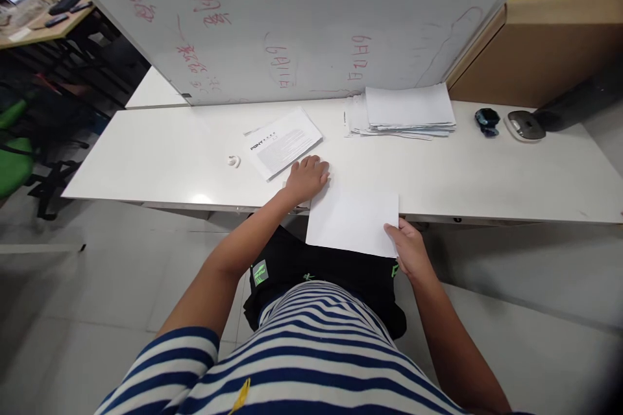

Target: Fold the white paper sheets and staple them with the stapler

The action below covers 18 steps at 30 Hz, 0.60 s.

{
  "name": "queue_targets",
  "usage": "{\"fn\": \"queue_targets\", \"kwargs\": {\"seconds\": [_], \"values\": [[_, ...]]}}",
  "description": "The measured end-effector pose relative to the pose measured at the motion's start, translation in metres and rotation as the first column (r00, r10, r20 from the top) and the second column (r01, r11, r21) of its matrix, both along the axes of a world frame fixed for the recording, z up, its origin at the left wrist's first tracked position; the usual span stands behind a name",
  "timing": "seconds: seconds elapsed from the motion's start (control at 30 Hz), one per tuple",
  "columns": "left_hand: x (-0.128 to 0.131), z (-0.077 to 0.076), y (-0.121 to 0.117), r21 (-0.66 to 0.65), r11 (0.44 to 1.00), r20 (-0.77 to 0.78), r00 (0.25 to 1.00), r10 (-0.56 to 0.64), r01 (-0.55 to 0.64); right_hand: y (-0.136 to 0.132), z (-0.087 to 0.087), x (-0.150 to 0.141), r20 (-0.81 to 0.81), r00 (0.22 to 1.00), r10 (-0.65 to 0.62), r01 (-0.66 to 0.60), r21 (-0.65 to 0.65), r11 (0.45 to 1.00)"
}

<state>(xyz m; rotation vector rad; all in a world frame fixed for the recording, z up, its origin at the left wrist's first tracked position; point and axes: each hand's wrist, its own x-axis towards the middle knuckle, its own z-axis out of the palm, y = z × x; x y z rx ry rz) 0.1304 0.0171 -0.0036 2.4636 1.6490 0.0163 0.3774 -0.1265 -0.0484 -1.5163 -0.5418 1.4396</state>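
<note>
Several left fingers [312, 163], slightly parted, touch the desk [156, 149]; right fingers [394, 233] pinch paper [354, 219].

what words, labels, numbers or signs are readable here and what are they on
"6月11日": whiteboard
"6月12日": whiteboard, last digit less sure
"P-NY": printed sheet, second letter unclear
Too blurred or small: other whiteboard writing, sheet's fine print, stack's print, shorts' green marks

Visible are one left hand [307, 178], one right hand [411, 249], one blank paper [355, 220], at least one printed paper [287, 146], one paper stack [409, 107], one watch [487, 120], one whiteboard [316, 19], one white table [160, 149].
</note>
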Motion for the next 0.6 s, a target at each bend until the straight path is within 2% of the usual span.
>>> {"fn": "queue_targets", "kwargs": {"seconds": [0.4,0.5,0.6], "values": [[-0.003,0.0,-0.002,0.032,0.999,0.095,0.995,0.015,-0.018,-0.002,-0.009,0.0,-0.033,0.999,-0.008,0.01,0.036,0.999],[-0.006,0.004,-0.004,0.01,0.998,0.205,0.977,0.059,-0.062,-0.004,-0.009,-0.001,-0.044,0.999,-0.003,0.005,0.038,0.999],[-0.009,0.01,-0.006,-0.07,0.989,0.359,0.922,0.145,-0.128,-0.005,-0.009,-0.002,-0.039,0.999,0.007,-0.006,0.033,0.999]]}}
